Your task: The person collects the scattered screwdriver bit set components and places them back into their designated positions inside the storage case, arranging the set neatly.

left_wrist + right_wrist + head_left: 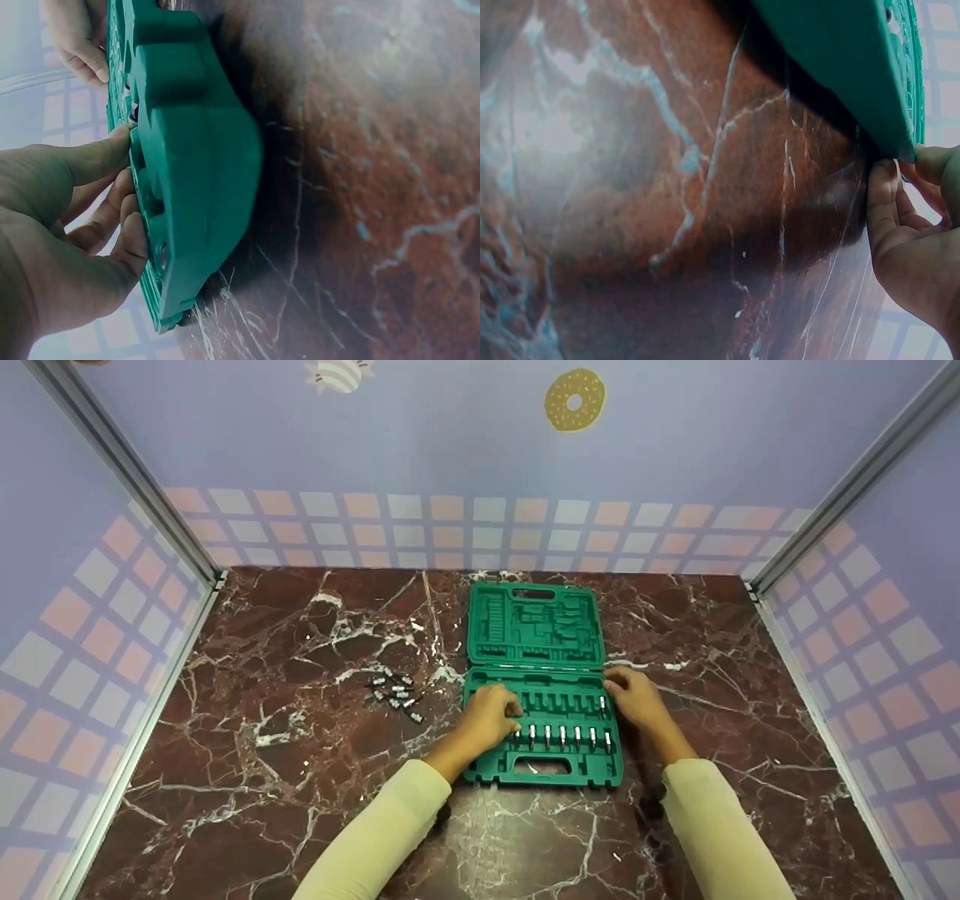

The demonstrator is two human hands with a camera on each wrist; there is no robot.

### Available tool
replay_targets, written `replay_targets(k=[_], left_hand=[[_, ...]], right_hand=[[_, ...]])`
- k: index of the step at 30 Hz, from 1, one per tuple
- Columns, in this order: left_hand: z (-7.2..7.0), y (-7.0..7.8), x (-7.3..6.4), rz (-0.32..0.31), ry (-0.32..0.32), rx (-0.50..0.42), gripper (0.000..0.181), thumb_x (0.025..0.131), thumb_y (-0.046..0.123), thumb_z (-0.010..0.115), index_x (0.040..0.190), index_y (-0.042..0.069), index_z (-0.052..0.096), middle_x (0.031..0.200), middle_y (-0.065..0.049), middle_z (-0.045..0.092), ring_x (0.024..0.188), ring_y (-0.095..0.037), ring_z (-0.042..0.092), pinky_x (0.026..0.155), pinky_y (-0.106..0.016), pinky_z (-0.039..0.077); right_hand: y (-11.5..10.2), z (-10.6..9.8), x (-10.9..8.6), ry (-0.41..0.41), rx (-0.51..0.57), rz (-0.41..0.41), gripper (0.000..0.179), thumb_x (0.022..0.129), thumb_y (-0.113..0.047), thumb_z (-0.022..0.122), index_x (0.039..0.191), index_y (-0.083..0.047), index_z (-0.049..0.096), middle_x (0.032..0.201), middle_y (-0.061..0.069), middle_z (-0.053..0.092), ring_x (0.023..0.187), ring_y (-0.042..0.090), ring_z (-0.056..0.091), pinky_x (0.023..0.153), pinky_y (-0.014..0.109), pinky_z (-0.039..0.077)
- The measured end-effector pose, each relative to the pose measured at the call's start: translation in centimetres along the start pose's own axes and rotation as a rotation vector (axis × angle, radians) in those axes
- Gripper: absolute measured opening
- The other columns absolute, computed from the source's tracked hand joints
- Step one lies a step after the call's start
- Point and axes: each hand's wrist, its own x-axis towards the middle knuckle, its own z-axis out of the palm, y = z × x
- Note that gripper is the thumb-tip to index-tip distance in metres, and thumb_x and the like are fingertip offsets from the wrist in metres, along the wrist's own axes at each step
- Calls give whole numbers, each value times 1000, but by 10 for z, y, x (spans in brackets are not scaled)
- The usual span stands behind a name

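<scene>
A green plastic tool case (542,682) lies open on the marbled tabletop. My left hand (491,714) is over the left side of its lower half. Its straight thumb presses at the leftmost socket bit (517,734) of the front row, the other fingertips apart from the thumb and at the case in the left wrist view. Several silver socket bits (562,736) stand in that row, and one socket bit (602,706) sits at the right end of the back row. My right hand (634,697) pinches the case's right edge near the hinge, fingers partly under it in the right wrist view.
Several loose socket bits (397,692) lie in a small pile left of the case. The raised lid (536,622) lies folded back toward the rear wall. Patterned panels (480,529) enclose the marbled tabletop (300,780) at the back and both sides.
</scene>
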Motion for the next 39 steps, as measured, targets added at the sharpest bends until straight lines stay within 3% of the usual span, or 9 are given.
replay_targets(k=[10,18,25,39], left_hand=[[-3,-7,-1,45,-17,-107,13,83,8,85,93,4,78,92,-9,70,87,-23,66,76,-34,57],[-13,-17,-5,80,-12,-212,17,85,6,83,99,-1,76,94,-11,69,86,-22,65,76,-30,56],[-29,-27,-11,90,45,-189,18,85,7,84,99,1,75,93,-10,68,86,-22,65,78,-32,57],[-62,-58,-21,22,165,-194,22,82,7,85,101,1,75,98,-10,70,89,-23,67,81,-35,60]], right_hand=[[0,-1,-1,6,0,-7,28,104,-7,57,127,8,64,126,30,66,116,45,62,101,59,49],[-2,-1,-2,-18,22,42,30,106,-10,56,131,4,63,129,28,65,116,43,62,100,58,49],[-3,-1,0,-21,8,38,30,105,-10,57,131,4,63,130,29,64,118,44,61,101,59,49],[-1,-1,0,-19,24,50,30,105,-10,57,131,4,63,132,28,64,121,44,61,103,58,48]])
